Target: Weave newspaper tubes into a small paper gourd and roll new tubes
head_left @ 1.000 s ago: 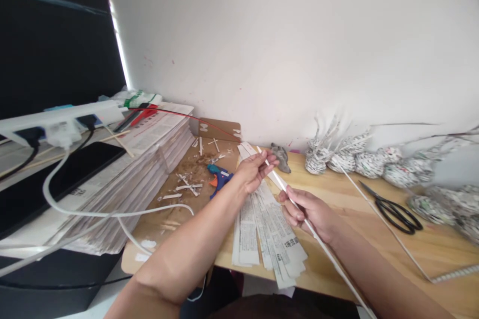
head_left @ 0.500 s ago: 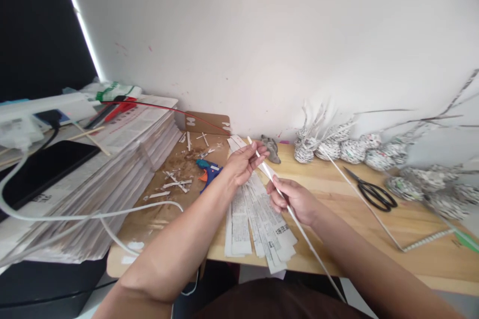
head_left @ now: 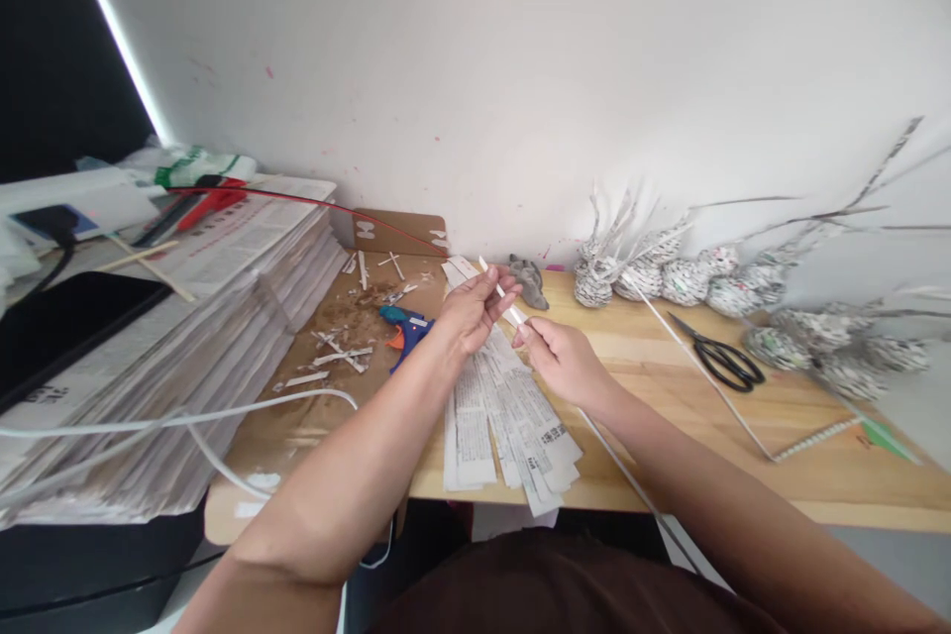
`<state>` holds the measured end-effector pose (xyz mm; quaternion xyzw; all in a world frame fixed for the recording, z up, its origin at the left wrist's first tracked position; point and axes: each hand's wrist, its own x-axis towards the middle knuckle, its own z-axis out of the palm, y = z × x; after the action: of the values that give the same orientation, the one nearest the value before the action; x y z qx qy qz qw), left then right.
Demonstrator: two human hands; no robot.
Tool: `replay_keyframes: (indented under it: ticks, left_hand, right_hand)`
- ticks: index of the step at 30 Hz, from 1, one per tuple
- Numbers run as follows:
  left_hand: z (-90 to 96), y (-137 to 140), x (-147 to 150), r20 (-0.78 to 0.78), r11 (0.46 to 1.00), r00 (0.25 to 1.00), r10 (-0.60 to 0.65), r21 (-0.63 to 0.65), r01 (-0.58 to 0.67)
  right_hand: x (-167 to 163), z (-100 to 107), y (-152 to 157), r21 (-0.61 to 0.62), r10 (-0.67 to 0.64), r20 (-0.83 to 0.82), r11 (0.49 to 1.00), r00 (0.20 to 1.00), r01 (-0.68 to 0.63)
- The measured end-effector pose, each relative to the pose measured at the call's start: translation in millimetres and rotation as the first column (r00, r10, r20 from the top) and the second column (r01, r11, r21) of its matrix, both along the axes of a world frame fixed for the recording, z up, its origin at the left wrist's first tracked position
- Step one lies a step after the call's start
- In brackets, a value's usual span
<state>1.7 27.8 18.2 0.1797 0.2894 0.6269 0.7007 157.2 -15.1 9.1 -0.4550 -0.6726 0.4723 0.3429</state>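
A long thin white rolled paper stick slants from between my hands down past my right forearm. My left hand pinches it near its upper tip, palm turned up. Lower on the same stick, my right hand is closed around it, close to the left one. Beneath both hands, newspaper strips lie fanned on the wooden table. A blue glue gun rests just left of my left wrist, partly covered by the forearm. Behind the fingers sits a grey lump.
A tall newspaper stack at left carries a black phone and cables. Paper scraps litter the brown cardboard. Black scissors and several woven paper pieces lie at right; a bent thin stick crosses the table.
My right hand has slid up the paper stick toward my left hand and turned so its back shows. The view has shifted slightly to the right.
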Motion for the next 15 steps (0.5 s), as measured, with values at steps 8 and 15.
replay_keyframes:
  ticks: [8, 15]
  left_hand:
    - [4.8, -1.0, 0.1, 0.052, 1.0, 0.999, 0.007, -0.013, -0.006]
    - [4.4, -1.0, -0.3, 0.064, 0.999, 0.997, 0.03, -0.023, -0.029]
  right_hand:
    - [-6.7, 3.6, 6.9, -0.255, 0.079, -0.219, 0.957, 0.973, -0.135]
    - [-11.1, 0.5, 14.5, -0.406, 0.107, -0.451, 0.859, 0.886, -0.311]
